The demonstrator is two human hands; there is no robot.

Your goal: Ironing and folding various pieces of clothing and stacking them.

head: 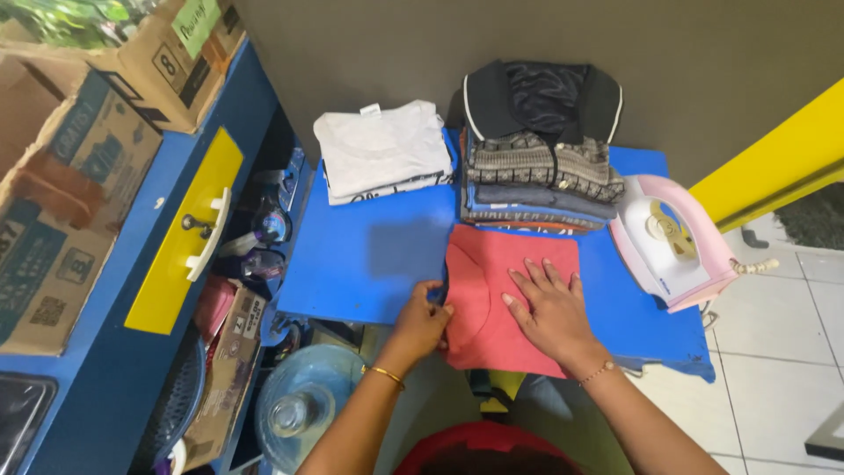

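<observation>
Red basin rim (479, 440) sits at the bottom edge, closest to the camera, w/ two bare forearms reaching up over it to a blue board (369, 255) covered in cloth. Right hand (549, 312) lies flat on a folded red shirt (492, 290), fingers spread and released, palm pressing down, apparently to keep the fold from springing open. Left hand (422, 321) is at the shirt's left edge, fingers curled and pinching the fabric there, likely squaring up the fold; thumb side faces the camera. Shirt lies on the board's near edge, its lower part hanging slightly over, just in front of a tall stack of folded clothes (536, 171) topped by a dark collared shirt. Beside that, to the left and apart from it, is a shorter white stack (382, 149); finished items seem kept at the back so the front stays free for working. Pink iron (673, 242) rests on its side at the board's right, near the right hand but not touching the shirt, cord trailing off the edge. Left of the board: blue shelf unit w/ a yellow drawer front (180, 233), cardboard boxes (70, 167) on top, bottles and clutter below. Clear fan cover or lid (303, 405) sits low on the floor side.
</observation>
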